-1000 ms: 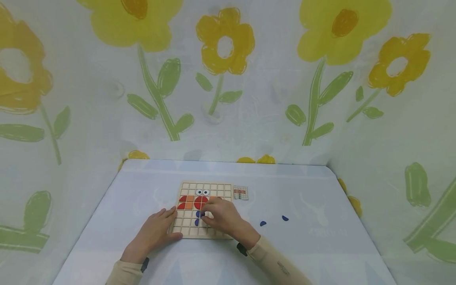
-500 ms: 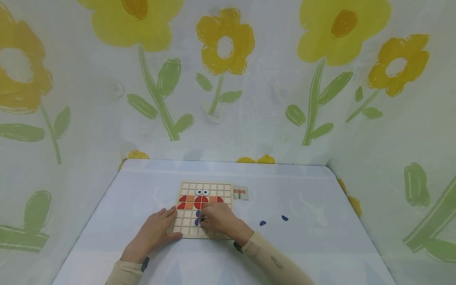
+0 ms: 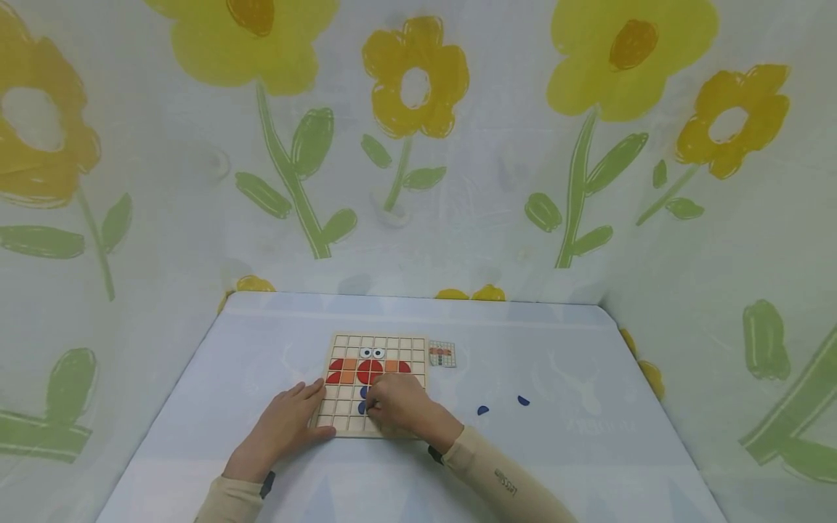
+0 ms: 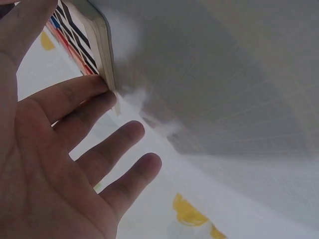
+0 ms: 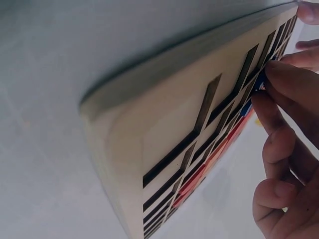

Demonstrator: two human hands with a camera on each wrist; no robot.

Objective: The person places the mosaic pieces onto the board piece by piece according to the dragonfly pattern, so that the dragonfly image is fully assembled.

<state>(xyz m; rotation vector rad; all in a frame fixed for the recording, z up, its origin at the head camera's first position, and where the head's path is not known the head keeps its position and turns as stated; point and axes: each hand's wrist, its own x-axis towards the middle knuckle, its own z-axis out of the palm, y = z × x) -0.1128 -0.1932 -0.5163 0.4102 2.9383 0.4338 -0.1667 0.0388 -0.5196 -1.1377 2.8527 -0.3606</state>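
A wooden grid board [image 3: 341,423] lies on the table under both hands, holding red, orange and blue pieces and two round eye pieces [image 3: 373,353]. My left hand [image 3: 284,425] lies along the board's left side. In the left wrist view its straight, spread fingers touch the board's edge [image 4: 107,55]. Over the lower middle of the board, my right hand [image 3: 402,403] has its thumb and forefinger pinched at a small blue half-circle piece [image 5: 260,79], partly hidden by the fingertips. Just left of those fingertips, two blue pieces [image 3: 362,408] sit in the grid.
A small pattern card [image 3: 442,354] lies against the board's right edge. Two loose blue half-circle pieces, one nearer [image 3: 482,410] and one farther right [image 3: 524,400], lie on the table [image 3: 556,465]. Flower-printed cloth walls [image 3: 458,218] surround the table.
My right hand has shifted slightly down toward the near side of the board, its fingertips now closer to the lower blue piece. The left hand and the loose blue pieces have stayed put.
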